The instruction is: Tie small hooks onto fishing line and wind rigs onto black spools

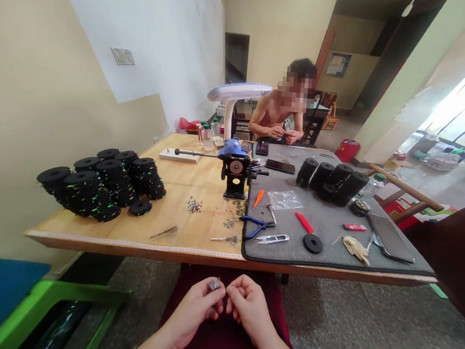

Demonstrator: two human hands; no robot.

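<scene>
Over my lap, in front of the table edge, my left hand [204, 301] is closed with a small grey bundle of fine pieces [215, 284] between thumb and fingers. Beside it, almost touching, my right hand [245, 303] pinches thumb against fingers; whatever it holds is too small to make out. On the table nearest my hands lie a thin stick with a grey tufted end [227, 238], another thin bundle [164, 231], thread snips [272, 239] and blue-handled pliers [257, 226]. Small coloured beads [194, 205] and little metal bits [235, 215] lie scattered behind them.
Stacks of black foam spools [93, 189] stand on the left, more spools [333, 178] on the grey mat [279, 200]. A hand-cranked winder [236, 169] and a lamp [240, 91] stand mid-table. Across sits another person [280, 119], hands together. A green stool [55, 295] is at left.
</scene>
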